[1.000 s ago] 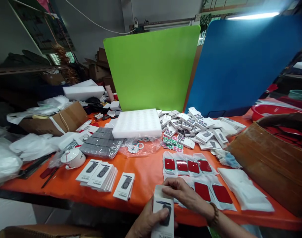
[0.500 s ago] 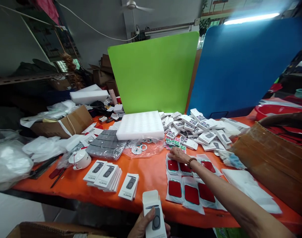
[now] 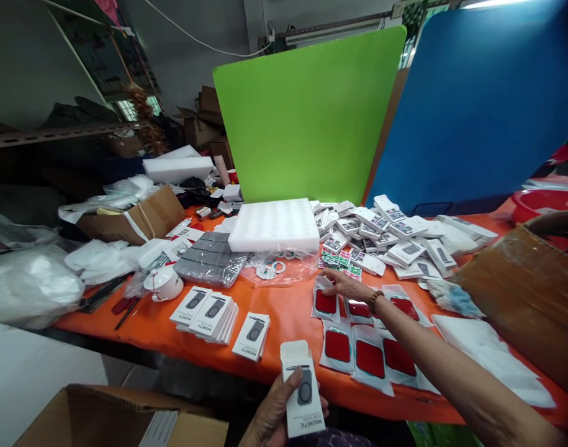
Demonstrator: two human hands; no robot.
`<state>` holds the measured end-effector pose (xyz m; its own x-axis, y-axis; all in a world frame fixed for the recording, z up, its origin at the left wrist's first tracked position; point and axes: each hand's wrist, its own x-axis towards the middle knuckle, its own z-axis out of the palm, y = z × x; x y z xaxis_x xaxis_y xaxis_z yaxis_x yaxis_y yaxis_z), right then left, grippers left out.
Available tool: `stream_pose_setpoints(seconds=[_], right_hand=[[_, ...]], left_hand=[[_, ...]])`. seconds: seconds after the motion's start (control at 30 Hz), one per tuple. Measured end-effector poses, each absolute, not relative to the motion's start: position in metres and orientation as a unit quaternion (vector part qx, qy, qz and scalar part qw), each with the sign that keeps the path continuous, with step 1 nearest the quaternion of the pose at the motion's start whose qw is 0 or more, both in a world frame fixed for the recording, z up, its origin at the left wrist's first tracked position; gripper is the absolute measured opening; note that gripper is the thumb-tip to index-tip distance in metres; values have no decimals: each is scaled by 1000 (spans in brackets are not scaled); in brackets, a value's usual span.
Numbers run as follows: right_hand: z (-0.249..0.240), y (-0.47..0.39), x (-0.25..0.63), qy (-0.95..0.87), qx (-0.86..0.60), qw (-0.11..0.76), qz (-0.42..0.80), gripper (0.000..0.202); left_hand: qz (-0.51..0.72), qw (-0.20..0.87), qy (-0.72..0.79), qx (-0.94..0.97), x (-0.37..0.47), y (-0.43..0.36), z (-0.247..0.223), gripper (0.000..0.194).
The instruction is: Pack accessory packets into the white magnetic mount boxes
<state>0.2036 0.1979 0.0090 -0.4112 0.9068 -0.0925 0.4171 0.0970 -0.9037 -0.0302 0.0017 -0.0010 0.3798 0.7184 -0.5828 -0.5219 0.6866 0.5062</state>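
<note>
My left hand (image 3: 270,411) holds a white MAGNETIC box (image 3: 304,397) upright near the table's front edge, its top flap raised and the thumb across its front. My right hand (image 3: 346,285), with a beaded bracelet (image 3: 375,300) on the wrist, reaches to the back left of the bagged red squares. Its fingers and thumb pinch the upper edge of a red square in a clear bag (image 3: 325,303). More bagged red squares (image 3: 338,345) lie in rows under and in front of the forearm. Printed MAGNETIC boxes (image 3: 210,313) are stacked left of the held box, with a smaller pile (image 3: 251,336) beside them.
Loose white boxes (image 3: 405,251) heap at the back right, behind green and red printed cards (image 3: 342,261). A white foam block (image 3: 274,226), grey wrapped sheets (image 3: 211,261) and a white mug (image 3: 164,284) stand farther left. An open carton (image 3: 102,413) sits below the table.
My right hand has closed on the back-left bagged red square and shifted it slightly left, away from its neighbour. The left hand still holds the box. The view has tilted down and turned left.
</note>
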Motion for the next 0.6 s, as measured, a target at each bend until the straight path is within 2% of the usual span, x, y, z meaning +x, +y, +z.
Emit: stream_pose_setpoints(seconds=[0.27, 0.33, 0.43, 0.6], right_hand=[[71, 141, 186, -639, -393, 303, 588, 29], [89, 122, 184, -674, -399, 283, 553, 28], [105, 99, 182, -734, -424, 242, 471, 27], [101, 79, 178, -765, -432, 209, 429, 29]], left_hand=[[342, 845, 369, 183, -22, 4, -9, 49], [323, 856, 343, 213, -16, 4, -8, 50], [297, 871, 306, 242, -6, 4, -3, 60], [279, 892, 250, 252, 9, -1, 5, 66]])
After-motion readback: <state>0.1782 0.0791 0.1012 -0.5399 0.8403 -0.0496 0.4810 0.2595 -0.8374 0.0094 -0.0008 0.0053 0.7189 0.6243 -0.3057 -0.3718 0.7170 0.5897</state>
